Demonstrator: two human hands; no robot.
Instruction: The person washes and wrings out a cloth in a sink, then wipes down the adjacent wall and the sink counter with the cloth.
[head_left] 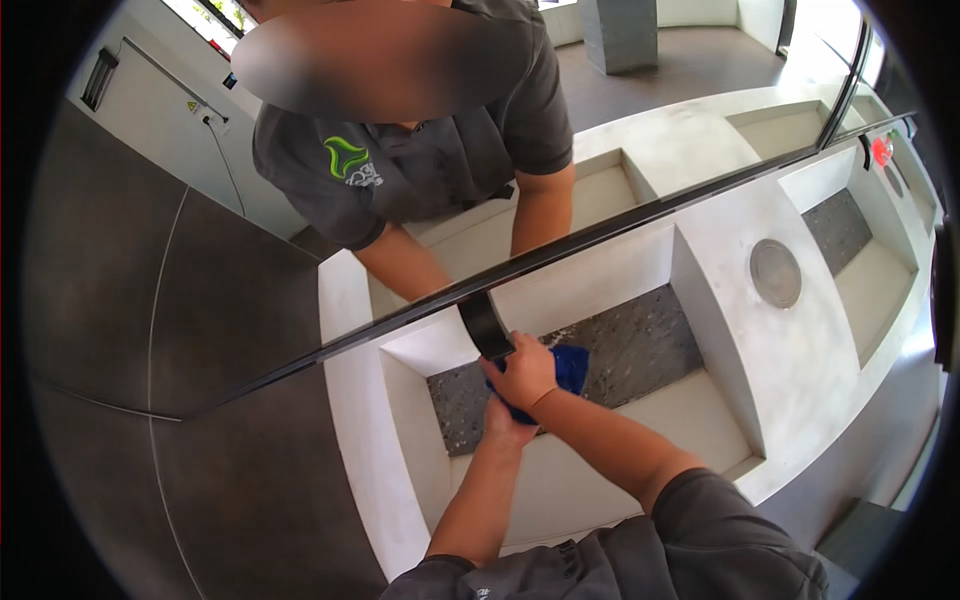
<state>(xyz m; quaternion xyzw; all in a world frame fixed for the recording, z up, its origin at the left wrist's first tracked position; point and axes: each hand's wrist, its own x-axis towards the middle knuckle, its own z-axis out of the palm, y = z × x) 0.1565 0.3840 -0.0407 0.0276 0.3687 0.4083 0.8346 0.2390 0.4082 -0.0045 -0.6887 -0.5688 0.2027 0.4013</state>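
A black faucet (484, 325) juts out below the mirror's lower edge, over a white sink (620, 440) with a dark speckled stone panel (650, 345) in it. My right hand (527, 372) is at the faucet's end, with its fingers bent round a blue cloth (570, 370). Lower and a little to the left, my left hand (508, 425) is under the cloth, its fingers mostly hidden by the cloth and my right hand. Part of the cloth sticks out to the right of my right hand.
A large black-framed mirror (700, 180) rises behind the sink and reflects a person in a dark shirt. On the white counter (730, 260) to the right is a round metal lid (776, 273). A second sink (870, 270) and a red item (882, 150) are farther right.
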